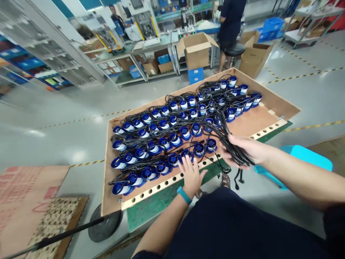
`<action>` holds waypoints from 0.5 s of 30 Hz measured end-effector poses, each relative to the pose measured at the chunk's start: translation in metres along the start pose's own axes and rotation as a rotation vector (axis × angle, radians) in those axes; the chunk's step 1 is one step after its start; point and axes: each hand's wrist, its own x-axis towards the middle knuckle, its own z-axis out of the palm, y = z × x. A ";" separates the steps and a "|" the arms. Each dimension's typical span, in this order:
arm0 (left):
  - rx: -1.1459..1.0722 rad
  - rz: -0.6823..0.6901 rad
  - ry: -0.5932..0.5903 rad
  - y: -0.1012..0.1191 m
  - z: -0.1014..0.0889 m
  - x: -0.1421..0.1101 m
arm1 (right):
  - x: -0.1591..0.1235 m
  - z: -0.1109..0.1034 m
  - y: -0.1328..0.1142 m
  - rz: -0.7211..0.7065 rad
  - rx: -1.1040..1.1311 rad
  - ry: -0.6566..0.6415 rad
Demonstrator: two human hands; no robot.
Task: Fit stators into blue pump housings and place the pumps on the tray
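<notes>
A bundle of black cables (234, 148) is gripped in my right hand (242, 145), above the front edge of the wooden tray, with loose plug ends dangling below it. My left hand (192, 174) has its fingers spread over the tray's front rim, close to the front row of blue cylindrical units (174, 159), and holds nothing. Whether its fingertips touch a unit I cannot tell. Several rows of these blue units with white labels stand in the tray (269, 126), black cables (151, 138) coiled between the rows.
A green board (151, 208) lies under the tray. To the right stands a turquoise stool (307, 158). An open cardboard box (195, 50) sits on a blue crate (196, 75) behind the tray. Two other people are at the back, one beside a black stool (234, 49).
</notes>
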 end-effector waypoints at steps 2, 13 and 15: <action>0.129 -0.027 0.068 -0.001 -0.002 0.034 | 0.012 0.004 -0.028 0.099 -0.153 -0.026; 0.119 -0.199 -0.075 -0.018 -0.019 0.107 | 0.107 -0.036 -0.104 -0.017 -1.385 -0.227; 0.190 -0.213 -0.051 -0.018 -0.012 0.113 | 0.138 -0.038 -0.092 0.035 -1.475 -0.360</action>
